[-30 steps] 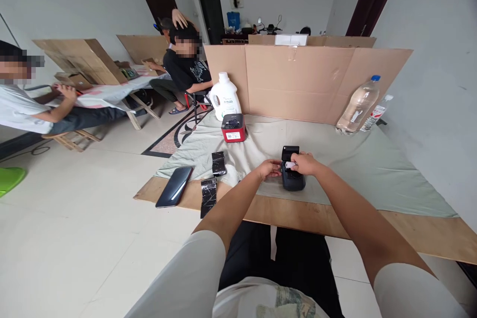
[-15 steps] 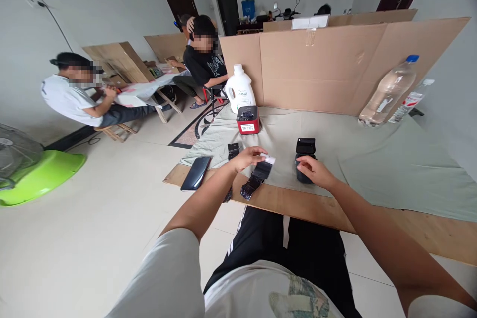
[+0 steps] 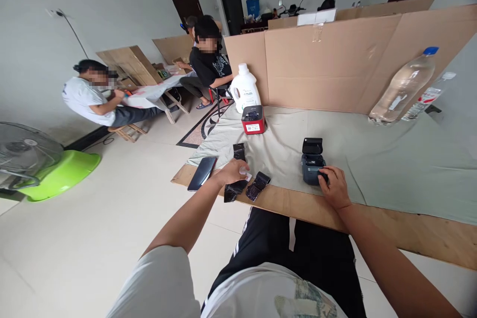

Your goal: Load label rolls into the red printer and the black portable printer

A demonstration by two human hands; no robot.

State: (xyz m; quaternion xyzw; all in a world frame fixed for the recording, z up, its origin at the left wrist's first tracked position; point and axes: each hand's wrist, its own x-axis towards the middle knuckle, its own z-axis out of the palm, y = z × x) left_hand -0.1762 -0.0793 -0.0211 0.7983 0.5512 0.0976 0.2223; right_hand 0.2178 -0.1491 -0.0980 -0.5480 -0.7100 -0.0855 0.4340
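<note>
A white jug [image 3: 244, 88] stands behind a red printer [image 3: 253, 119].

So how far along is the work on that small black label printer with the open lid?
The small black label printer sits with its lid up. The right hand steadies it; the left hand presses a small white roll beside crinkled black wrappers. Lid not yet closed.
</note>
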